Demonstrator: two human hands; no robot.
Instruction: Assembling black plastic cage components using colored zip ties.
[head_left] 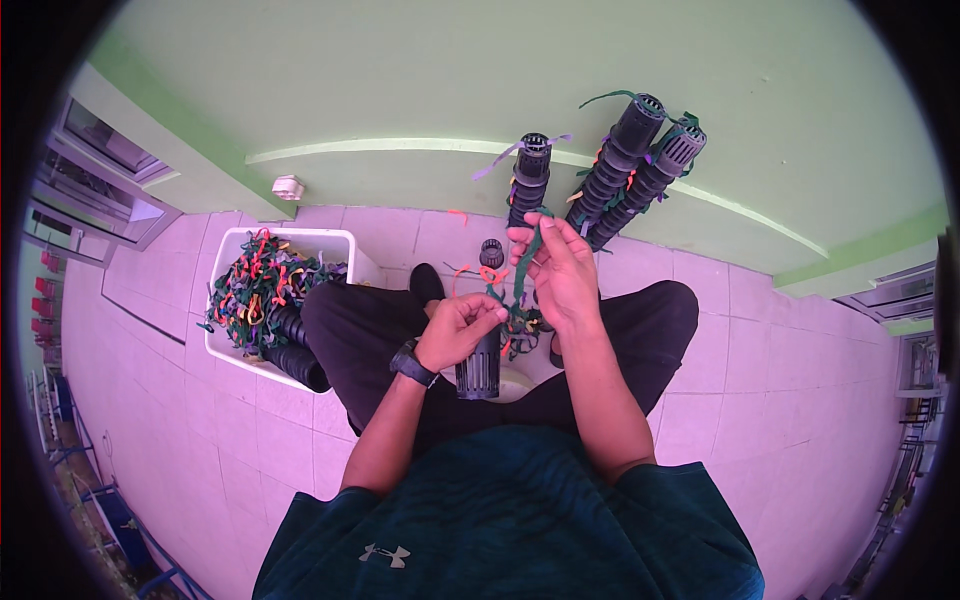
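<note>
My left hand (pixel 458 332) is closed at the upper end of a black slotted net pot (pixel 478 374), which sits between my thighs. The thumb and fingertips press together near its rim, partly hiding it. A dark green cloth strip (pixel 529 260) runs from there up to my right hand (pixel 566 268). The right thumb and forefinger pinch the strip's upper end, the other fingers loosely curled. Beyond my hands, a small black net pot (pixel 491 252) stands on the floor near an orange strip (pixel 490 273). A pile of mixed strips (pixel 523 335) lies just below the right hand.
At left, a white bin (pixel 352 258) holds colourful strips (pixel 265 285) and stacked black pots (pixel 292 360). Stacks of black pots (pixel 527 185) (pixel 617 150) (pixel 665 165) with strips poking out lean by the green wall (pixel 420 80). Pink-looking tiles (pixel 760 390) surround me.
</note>
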